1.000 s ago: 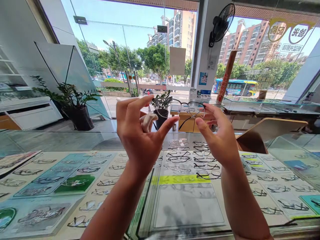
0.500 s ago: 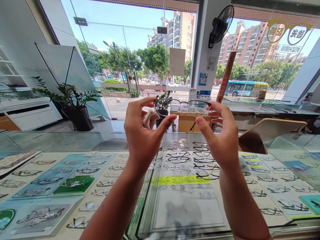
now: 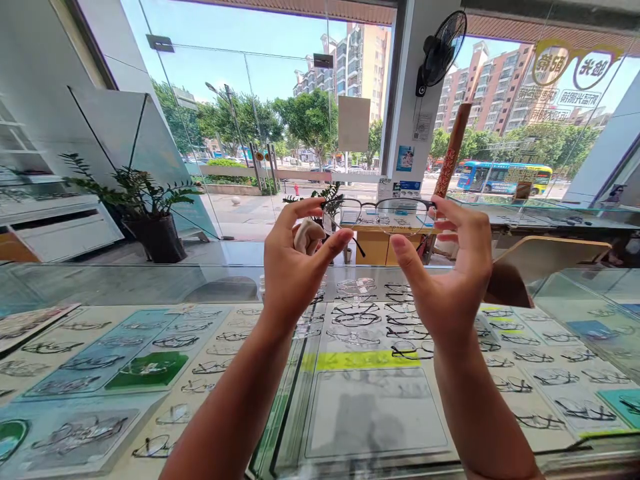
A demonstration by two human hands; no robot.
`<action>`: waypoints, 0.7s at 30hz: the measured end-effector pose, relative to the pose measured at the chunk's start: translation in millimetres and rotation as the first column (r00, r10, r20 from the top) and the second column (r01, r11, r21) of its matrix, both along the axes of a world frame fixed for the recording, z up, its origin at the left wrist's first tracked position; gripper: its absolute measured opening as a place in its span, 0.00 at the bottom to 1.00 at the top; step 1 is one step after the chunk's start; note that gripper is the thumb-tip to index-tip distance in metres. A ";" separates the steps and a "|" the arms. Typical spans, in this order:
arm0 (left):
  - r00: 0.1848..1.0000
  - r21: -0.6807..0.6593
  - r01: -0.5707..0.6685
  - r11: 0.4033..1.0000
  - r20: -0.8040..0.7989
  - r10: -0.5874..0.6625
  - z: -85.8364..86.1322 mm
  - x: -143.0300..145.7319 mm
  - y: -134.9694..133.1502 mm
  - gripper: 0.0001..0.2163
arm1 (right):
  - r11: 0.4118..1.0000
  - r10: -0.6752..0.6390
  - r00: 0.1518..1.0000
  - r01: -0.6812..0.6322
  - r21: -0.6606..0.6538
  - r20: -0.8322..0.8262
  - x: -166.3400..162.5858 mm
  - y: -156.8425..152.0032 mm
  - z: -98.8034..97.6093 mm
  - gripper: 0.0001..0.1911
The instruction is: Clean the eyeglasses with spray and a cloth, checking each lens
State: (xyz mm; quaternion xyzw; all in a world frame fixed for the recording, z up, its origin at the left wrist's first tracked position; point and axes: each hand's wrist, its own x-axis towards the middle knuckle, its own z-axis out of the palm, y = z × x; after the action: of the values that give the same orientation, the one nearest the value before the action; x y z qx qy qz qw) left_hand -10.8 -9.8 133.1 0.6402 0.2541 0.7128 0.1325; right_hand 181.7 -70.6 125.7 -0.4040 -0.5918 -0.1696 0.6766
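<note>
Glasses (image 3: 369, 204) are being gripped by left hand (image 3: 294, 270) and right hand (image 3: 453, 280) at the ends, perhaps for sparing the lenses (image 3: 404, 217)

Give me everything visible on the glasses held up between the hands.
The glasses have clear lenses, a dark upper rim line and bridge, and thin, lighter lower rims that look like metal. They are held up roughly level above the glass counter, lenses upright. The left hand touches one end and the right hand the other. One dark-tipped temple shows below the lenses; the other is hard to make out. Thumb contact is unclear.
</note>
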 end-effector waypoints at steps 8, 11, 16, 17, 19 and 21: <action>1.000 0.021 0.001 1.000 0.000 -0.001 -0.1 0.1 3.4 0.27 | 0.994 0.025 0.998 -0.031 0.100 0.054 0.4 -0.5 1.3 0.28; 1.000 0.036 0.007 0.999 -0.006 -0.007 -1.5 0.0 9.5 0.30 | 0.998 -0.029 0.995 0.024 0.063 0.093 0.6 -2.8 -0.2 0.30; 1.000 0.076 0.023 0.997 -0.010 -0.022 -5.6 3.2 18.0 0.32 | 0.999 -0.040 0.991 0.041 -0.007 0.129 0.5 -5.7 -3.8 0.34; 1.000 0.083 0.011 0.996 0.000 -0.011 -6.4 4.5 18.1 0.32 | 0.999 -0.039 0.991 0.040 -0.011 0.125 0.2 -5.6 -3.9 0.33; 0.999 0.109 -0.029 0.994 0.041 0.025 -8.0 7.5 16.5 0.32 | 1.000 -0.016 0.994 0.016 0.001 0.104 -0.6 -4.1 -3.3 0.33; 0.992 0.159 -0.087 0.983 0.099 0.072 -9.8 10.2 13.6 0.33 | 0.999 0.036 0.996 -0.037 0.019 0.076 -1.3 -0.8 -2.0 0.31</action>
State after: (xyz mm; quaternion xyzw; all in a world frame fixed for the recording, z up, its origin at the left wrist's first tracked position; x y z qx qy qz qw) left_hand -0.6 3.8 123.2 0.6044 0.2139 0.7649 0.0625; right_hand 180.4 -71.4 123.8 -0.3795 -0.6227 -0.1783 0.6606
